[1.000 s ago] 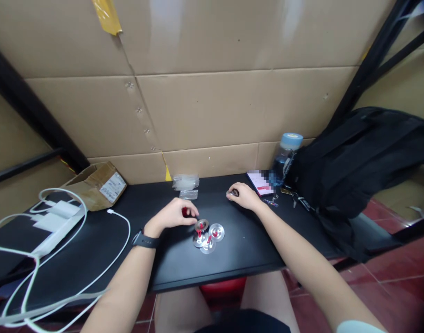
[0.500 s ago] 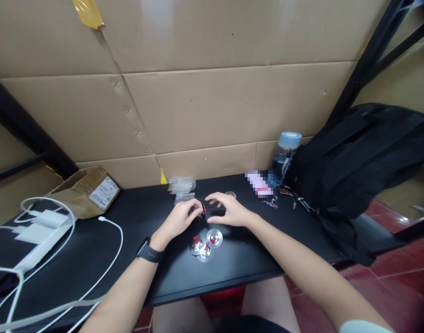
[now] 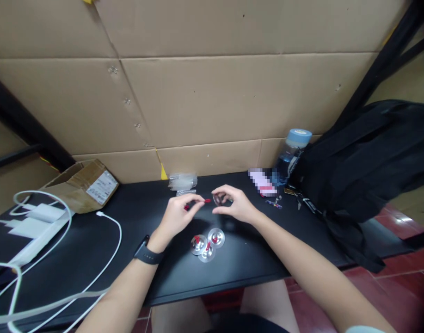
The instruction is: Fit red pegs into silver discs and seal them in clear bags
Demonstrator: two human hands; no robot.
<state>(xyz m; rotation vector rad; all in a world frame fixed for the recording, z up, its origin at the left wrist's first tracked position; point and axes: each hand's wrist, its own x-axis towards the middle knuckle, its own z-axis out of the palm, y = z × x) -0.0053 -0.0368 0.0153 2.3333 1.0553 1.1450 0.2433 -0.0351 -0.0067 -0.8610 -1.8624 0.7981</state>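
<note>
My left hand [image 3: 176, 215] pinches a red piece [image 3: 207, 200] and my right hand [image 3: 238, 204] grips a shiny disc [image 3: 217, 199] just beside those fingertips, so I should align them gently, clear of the three red-centred discs [image 3: 202, 248] lying nearer me.

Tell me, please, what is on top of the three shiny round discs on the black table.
Each of the shiny round discs has a red piece near its middle. Whatever lies under their middles is covered and cannot be seen.
</note>
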